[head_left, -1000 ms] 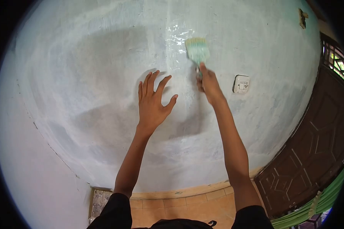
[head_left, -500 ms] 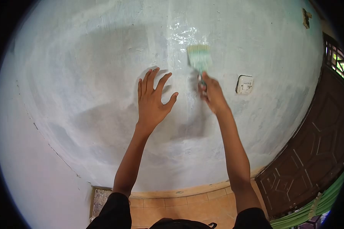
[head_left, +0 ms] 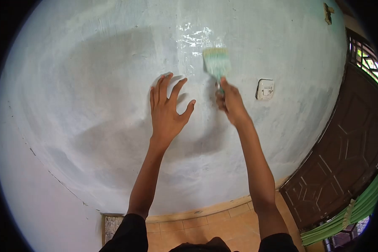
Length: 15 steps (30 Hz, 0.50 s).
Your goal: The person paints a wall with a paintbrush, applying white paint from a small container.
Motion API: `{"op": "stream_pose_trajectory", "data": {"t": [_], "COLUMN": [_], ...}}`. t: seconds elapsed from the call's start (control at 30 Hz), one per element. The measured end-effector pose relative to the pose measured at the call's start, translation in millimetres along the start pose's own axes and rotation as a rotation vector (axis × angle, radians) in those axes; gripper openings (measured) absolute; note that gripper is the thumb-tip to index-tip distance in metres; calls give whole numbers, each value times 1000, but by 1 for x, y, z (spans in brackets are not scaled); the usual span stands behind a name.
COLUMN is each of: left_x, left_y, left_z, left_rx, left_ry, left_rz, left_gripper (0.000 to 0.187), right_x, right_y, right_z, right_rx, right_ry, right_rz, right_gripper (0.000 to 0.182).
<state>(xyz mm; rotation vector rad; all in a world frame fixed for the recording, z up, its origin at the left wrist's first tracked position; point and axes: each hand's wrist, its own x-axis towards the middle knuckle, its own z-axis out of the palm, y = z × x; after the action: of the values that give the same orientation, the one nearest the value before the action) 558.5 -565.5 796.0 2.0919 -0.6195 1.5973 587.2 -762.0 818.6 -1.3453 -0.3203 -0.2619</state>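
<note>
My right hand (head_left: 232, 101) is wrapped round the handle of a wide paintbrush (head_left: 217, 62). The brush points upward against the pale wall (head_left: 113, 84), its bristles pale yellow at the tip and smeared with light green paint. Just above and to the left of it, a wet, glossy patch (head_left: 193, 35) shines on the wall. To the left, my left hand (head_left: 168, 109) has its fingers spread and holds nothing; its fingertips are at the wall, with a shadow close behind them.
A white wall switch (head_left: 265, 89) sits right of my right hand. Further right are a dark brown door (head_left: 336, 155), a green curtain (head_left: 353, 216) and a barred window (head_left: 367, 61). Orange floor tiles (head_left: 197, 229) lie below. A small bracket (head_left: 328, 14) is fixed high on the wall.
The view has shifted slightly, so the switch and door appear further left. The brush stays in my right hand, at nearly the same place. My left hand keeps its spread pose.
</note>
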Motion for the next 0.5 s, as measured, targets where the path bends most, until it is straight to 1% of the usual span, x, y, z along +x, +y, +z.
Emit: {"op": "stream_pose_trajectory", "data": {"t": [0.1,0.2,0.23,0.33,0.37,0.5], "left_x": [0,8,11,16,17,13], "left_y": [-2,-2,-2,-1,-2,-12], "left_z": [2,3,3,-1,-2,2], "left_rx": [2,23,9,34,51,78], "left_ry": [36,47,61,64,61,37], "left_rz": [10,24,29,32,30,-15], "left_gripper": [55,55,55,56,56,56], "right_x": [-34,-16,-1,26,30,-10], "right_y": [8,-28,-39,-47,-35,21], "right_z": [-6,5,7,7,3,-16], "right_rx": [-70,-26,-58,-61,-100,-77], "right_ry": [-8,-4,-17,-51,-31,-85], "right_rz": [95,-27,-108,-137,-157,25], "right_gripper": [43,42,42,43,43,44]}}
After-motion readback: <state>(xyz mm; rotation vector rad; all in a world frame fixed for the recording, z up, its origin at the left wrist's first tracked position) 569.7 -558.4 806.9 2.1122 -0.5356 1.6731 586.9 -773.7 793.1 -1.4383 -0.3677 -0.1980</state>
